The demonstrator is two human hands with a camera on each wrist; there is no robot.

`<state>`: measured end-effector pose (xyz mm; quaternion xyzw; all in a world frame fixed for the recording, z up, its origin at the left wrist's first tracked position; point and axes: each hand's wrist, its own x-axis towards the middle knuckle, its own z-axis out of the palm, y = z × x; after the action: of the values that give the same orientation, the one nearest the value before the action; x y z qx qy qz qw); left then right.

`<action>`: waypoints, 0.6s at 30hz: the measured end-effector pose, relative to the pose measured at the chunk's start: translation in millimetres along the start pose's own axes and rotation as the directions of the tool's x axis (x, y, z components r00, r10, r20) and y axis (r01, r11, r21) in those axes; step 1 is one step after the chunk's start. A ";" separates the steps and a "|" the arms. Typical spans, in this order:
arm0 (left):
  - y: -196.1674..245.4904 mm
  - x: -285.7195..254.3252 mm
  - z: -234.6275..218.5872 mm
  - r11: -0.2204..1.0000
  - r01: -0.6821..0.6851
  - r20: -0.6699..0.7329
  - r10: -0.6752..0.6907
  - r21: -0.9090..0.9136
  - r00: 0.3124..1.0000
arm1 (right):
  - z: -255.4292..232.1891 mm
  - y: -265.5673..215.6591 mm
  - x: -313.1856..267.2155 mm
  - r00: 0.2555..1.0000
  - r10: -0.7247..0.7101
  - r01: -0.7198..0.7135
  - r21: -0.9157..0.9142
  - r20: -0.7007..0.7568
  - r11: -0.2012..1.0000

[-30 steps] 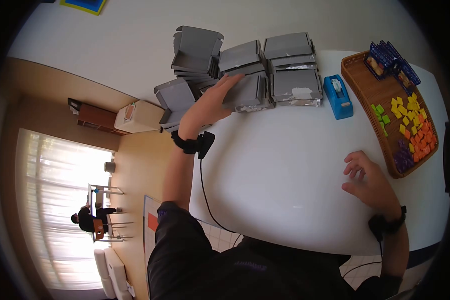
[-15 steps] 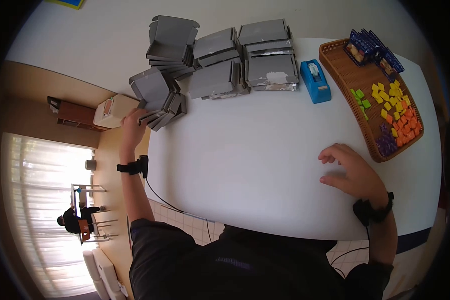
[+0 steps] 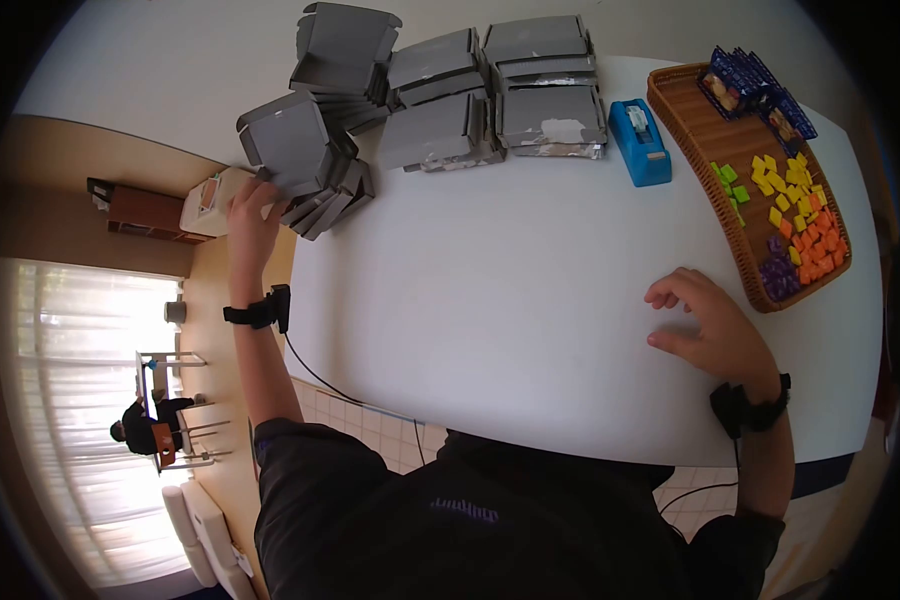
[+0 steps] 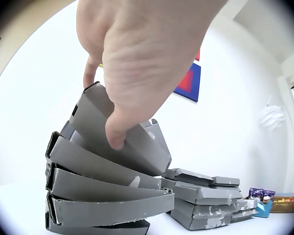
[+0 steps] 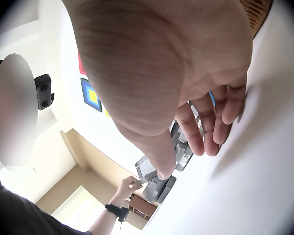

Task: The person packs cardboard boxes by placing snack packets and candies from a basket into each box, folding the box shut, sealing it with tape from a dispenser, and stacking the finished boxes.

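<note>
My left hand [image 3: 254,222] pinches the near edge of an open grey cardboard box [image 3: 288,145], the top one of the front-left stack. In the left wrist view, the thumb lies against this box's side wall [image 4: 142,152] while fingers reach over the far edge. The box tilts up from the other open boxes [image 4: 103,191], which are nested unevenly beneath it. Over the white table at the right, my right hand [image 3: 715,325] hovers with fingers loosely bent and nothing in them, left of the wicker tray [image 3: 735,235].
Another stack of open grey boxes [image 3: 345,50] stands behind. Closed grey boxes [image 3: 435,130] are piled beside it. A blue tape dispenser [image 3: 640,145] sits near the tray, which holds yellow, orange, green and purple pieces and blue packets [image 3: 740,85]. Wrist-camera cables hang at the table's edge.
My left hand has moved left from over the closed boxes to the front-left stack and gripped its top box, which now tilts upward. The right hand keeps nearly the same pose.
</note>
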<state>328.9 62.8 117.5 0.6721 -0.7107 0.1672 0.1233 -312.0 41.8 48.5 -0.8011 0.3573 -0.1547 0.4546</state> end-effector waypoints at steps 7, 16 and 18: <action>114.0 -12.6 -50.0 0.984 -0.019 -0.042 0.012 -0.176 0.999 | -7.6 -0.3 -2.5 0.998 0.068 -0.069 0.062 0.012 0.996; 323.9 -28.9 2.0 0.589 -0.497 0.132 0.718 -0.637 0.683 | -15.6 0.4 -1.3 0.985 0.174 -0.175 0.164 0.018 0.971; 349.7 -27.9 18.0 0.463 -0.578 0.063 0.813 -0.672 0.579 | -4.1 10.9 -4.4 0.982 0.146 -0.126 0.151 -0.124 0.980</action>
<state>-16.9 95.3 64.7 0.2581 -0.9478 -0.1564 0.1033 -322.1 38.8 41.8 -0.7280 0.4292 -0.2020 0.4949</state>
